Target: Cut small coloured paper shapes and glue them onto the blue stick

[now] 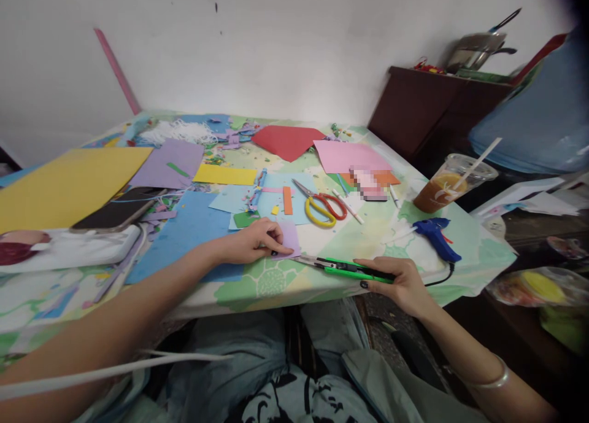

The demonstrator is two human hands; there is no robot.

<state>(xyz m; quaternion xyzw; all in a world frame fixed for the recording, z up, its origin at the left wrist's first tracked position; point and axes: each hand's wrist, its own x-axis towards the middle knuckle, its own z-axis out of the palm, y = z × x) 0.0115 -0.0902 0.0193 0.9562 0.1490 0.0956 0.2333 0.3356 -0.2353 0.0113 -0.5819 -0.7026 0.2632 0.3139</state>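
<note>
My left hand point(254, 241) rests on the table's near edge, fingers pressed down on a small lilac paper piece point(289, 239). My right hand point(394, 280) is closed round a green utility knife point(343, 267), whose blade tip points left and reaches the lilac piece's lower edge. Both hands lie on a table point(414, 251) covered by a green-patterned cloth.
Yellow-and-red scissors point(323, 206), a blue glue gun point(435, 235) and an iced drink cup point(445, 183) lie beyond the hands. Coloured paper sheets and scraps cover the table; a phone point(118, 209) sits at left. A dark cabinet point(427, 107) stands at right.
</note>
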